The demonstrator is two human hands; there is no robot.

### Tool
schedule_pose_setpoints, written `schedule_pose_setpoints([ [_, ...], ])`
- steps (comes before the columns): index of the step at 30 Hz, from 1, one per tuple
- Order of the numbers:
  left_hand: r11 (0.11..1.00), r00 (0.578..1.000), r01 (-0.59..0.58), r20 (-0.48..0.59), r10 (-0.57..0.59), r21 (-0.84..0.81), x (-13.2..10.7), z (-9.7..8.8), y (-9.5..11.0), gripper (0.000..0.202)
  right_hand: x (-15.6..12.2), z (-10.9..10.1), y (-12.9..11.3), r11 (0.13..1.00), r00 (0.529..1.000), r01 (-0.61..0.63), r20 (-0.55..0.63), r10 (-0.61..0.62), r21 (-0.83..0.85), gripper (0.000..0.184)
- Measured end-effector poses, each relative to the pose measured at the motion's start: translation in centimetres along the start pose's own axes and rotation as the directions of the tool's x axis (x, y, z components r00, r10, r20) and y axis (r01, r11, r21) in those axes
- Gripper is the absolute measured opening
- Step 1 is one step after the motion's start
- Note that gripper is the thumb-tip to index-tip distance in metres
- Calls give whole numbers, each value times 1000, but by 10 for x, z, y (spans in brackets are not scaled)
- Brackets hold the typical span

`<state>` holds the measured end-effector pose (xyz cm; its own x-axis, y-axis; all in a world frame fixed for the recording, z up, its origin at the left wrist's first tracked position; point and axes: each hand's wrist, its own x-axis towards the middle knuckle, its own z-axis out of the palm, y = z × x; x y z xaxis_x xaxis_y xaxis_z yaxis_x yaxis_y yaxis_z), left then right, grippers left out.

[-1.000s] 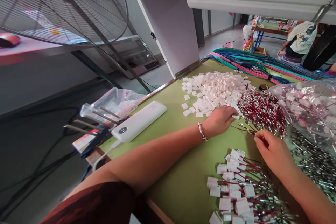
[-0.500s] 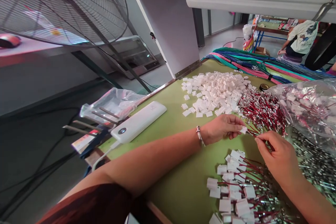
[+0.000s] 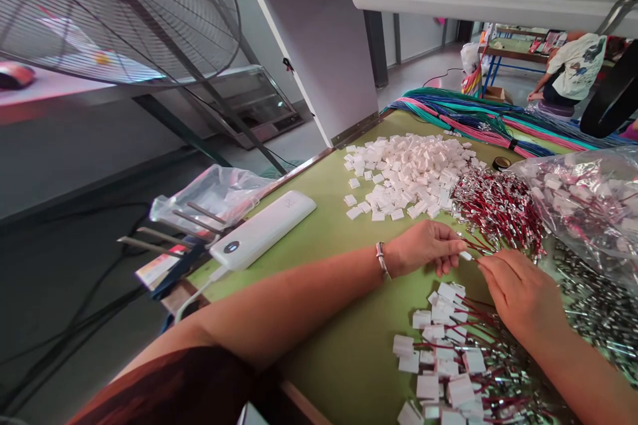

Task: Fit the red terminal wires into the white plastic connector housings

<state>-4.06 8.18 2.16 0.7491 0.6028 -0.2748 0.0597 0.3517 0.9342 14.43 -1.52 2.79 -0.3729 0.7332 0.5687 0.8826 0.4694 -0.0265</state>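
My left hand (image 3: 429, 247) pinches a small white plastic connector (image 3: 466, 255) just above the green table (image 3: 349, 352). My right hand (image 3: 518, 292) meets it from the right, fingers pinched on a thin red wire whose end touches the connector. Behind the hands lies a heap of loose white connectors (image 3: 409, 169), and beside it a pile of short red wires with metal terminals (image 3: 498, 206). In front of the hands sits a pile of connectors with red wires fitted (image 3: 453, 358).
A white power bank (image 3: 263, 229) with a cable lies at the table's left edge, next to a plastic bag (image 3: 209, 196). A clear bag of parts (image 3: 593, 206) sits at right. Coloured cable bundles (image 3: 478, 116) cross the far end. A large fan (image 3: 114, 13) stands left. Another person (image 3: 573, 66) sits far back.
My left hand picked a white connector from the heap and drew it back toward me. My right hand moved left with its wire until the two met.
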Motion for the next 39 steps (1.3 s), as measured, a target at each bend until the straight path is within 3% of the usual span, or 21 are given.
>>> schedule_pose_setpoints([
  [4,998,999,5,39,-7,63,-3,11,-2,41,0,3,-3,992,994,-107,-7,108,74,20],
  [9,957,999,-27,-26,36,290,-8,17,3,40,-4,7,1,981,984,-176,-13,177,77,15],
  [14,888,996,-58,-37,84,457,-6,13,5,26,-8,12,0,980,989,-146,52,140,133,15],
  [18,873,1000,-10,9,7,488,-5,12,0,29,-11,15,-3,967,987,-152,87,137,203,17],
  [21,838,998,-45,54,18,544,-5,11,-2,31,-14,18,-2,954,975,-199,146,169,226,17],
  [23,737,993,-120,71,97,665,-4,5,1,32,-14,19,-2,942,954,-256,216,209,218,18],
  [25,553,965,-140,-12,263,821,-1,-5,8,33,-13,19,-4,923,930,-312,272,248,224,18],
  [27,363,866,7,-188,464,932,5,-17,14,35,-10,17,-7,897,909,-349,333,252,272,18],
  [28,297,820,94,-243,518,950,9,-24,17,36,-8,16,-8,880,897,-363,371,240,308,19],
  [29,233,803,154,-259,537,960,13,-29,18,35,-6,14,-8,861,886,-378,402,231,340,21],
  [32,57,846,211,-212,489,976,22,-36,19,27,-1,13,-1,848,884,-413,368,287,331,24],
  [34,-9,870,213,-186,457,977,25,-36,17,24,2,16,8,894,891,-412,284,354,178,19],
  [37,-22,879,198,-167,447,980,24,-35,14,21,4,23,17,936,897,-336,267,351,-103,15],
  [39,-7,874,162,-140,465,987,22,-36,13,19,4,26,19,945,904,-271,289,316,-186,14],
])
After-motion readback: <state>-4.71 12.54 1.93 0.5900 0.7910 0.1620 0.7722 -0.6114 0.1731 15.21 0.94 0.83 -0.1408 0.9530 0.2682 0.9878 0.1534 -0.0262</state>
